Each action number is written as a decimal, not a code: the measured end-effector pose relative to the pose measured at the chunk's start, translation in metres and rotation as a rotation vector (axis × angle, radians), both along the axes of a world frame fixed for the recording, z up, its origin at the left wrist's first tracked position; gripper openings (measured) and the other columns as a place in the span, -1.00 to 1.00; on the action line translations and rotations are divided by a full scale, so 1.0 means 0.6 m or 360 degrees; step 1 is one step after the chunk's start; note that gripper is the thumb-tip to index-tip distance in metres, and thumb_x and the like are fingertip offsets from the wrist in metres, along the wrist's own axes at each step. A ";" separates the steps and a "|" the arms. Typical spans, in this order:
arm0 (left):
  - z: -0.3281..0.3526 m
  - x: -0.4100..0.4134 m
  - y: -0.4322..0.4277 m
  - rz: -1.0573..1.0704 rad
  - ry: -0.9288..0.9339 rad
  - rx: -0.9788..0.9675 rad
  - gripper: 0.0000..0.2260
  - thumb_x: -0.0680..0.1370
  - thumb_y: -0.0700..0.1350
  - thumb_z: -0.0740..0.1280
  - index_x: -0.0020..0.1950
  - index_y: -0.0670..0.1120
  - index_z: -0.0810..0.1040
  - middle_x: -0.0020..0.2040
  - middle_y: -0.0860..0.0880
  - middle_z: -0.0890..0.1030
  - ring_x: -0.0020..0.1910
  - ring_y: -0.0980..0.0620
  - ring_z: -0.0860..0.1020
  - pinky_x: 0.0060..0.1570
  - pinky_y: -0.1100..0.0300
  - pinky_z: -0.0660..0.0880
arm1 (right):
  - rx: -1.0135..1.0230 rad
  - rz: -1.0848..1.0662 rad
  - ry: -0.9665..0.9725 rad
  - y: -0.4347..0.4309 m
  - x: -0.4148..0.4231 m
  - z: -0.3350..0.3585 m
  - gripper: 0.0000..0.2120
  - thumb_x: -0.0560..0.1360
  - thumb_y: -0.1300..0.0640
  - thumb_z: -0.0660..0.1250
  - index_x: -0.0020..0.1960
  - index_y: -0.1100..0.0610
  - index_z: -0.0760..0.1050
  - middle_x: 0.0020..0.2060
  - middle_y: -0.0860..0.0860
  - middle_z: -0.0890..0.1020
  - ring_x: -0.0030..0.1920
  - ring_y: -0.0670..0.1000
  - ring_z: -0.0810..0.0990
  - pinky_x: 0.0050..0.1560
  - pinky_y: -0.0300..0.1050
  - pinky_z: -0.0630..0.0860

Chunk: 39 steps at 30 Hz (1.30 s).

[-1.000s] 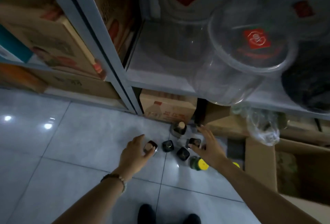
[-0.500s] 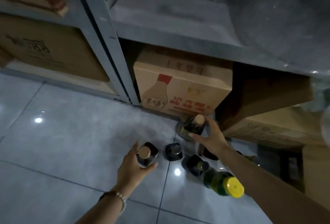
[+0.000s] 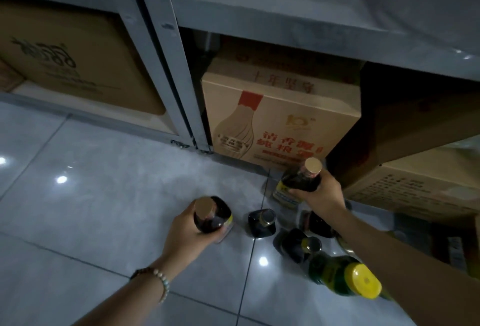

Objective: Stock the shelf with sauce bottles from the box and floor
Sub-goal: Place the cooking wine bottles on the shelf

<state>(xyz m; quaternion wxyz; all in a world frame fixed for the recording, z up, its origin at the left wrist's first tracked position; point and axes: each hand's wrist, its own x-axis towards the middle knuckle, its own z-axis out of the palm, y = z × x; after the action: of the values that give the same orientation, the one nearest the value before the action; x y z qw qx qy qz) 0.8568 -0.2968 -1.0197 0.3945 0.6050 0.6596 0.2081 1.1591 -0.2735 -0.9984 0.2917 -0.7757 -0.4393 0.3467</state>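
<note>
Dark glass bottles (image 3: 261, 223) stand on the grey floor tiles (image 3: 104, 195), lower centre. The left hand (image 3: 187, 232) curls round a gold-capped bottle (image 3: 207, 217) at centre; the right hand (image 3: 322, 195) grips a second bottle (image 3: 301, 180) to its right. No bottle shows on the shelf (image 3: 285, 29) across the top, so most stocking seems ahead.

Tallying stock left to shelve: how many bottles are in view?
6: a gold-capped bottle in the left hand, a second bottle in the right hand, three dark bottles on the floor, a yellow-capped bottle nearest the camera. The right arm may hide more.
</note>
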 end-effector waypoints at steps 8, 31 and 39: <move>0.358 0.010 0.046 -0.0145 -0.0228 0.0132 -0.42 0.11 0.10 0.59 0.03 0.31 0.40 -0.11 0.37 0.60 -0.12 0.38 0.57 -0.22 0.44 0.48 | 0.0144 0.0145 0.0152 -0.030 0.019 0.352 -0.45 0.09 0.03 0.66 -0.04 -0.17 0.46 -0.15 -0.28 0.60 -0.14 -0.35 0.57 -0.25 -0.54 0.42; 1.693 0.417 -0.007 -0.1095 -0.1569 0.0712 -0.55 0.14 0.09 0.57 -0.03 0.06 0.57 -0.07 -0.06 0.69 -0.11 -0.02 0.67 -0.20 0.18 0.60 | 0.1659 -0.0630 0.0371 -0.363 0.274 1.665 -0.30 0.08 0.00 0.57 0.19 0.06 0.48 -0.06 0.03 0.71 -0.04 0.02 0.68 -0.15 -0.16 0.59; 1.845 0.623 -0.106 -0.1250 -0.1847 0.0764 -0.61 0.23 0.10 0.54 0.00 0.04 0.64 -0.07 -0.09 0.70 -0.15 -0.06 0.68 -0.26 0.17 0.59 | 0.1908 -0.0579 0.0590 -0.462 0.454 1.800 -0.28 0.19 -0.02 0.52 0.31 0.06 0.42 0.03 0.16 0.67 -0.06 0.15 0.69 -0.22 -0.04 0.62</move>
<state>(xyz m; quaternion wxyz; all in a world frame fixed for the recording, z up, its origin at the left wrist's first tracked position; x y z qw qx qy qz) 1.2308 -0.3604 0.0873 0.5820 0.6588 0.0163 0.4765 1.4314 -0.5510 0.0817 0.7986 -0.4679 -0.3607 0.1149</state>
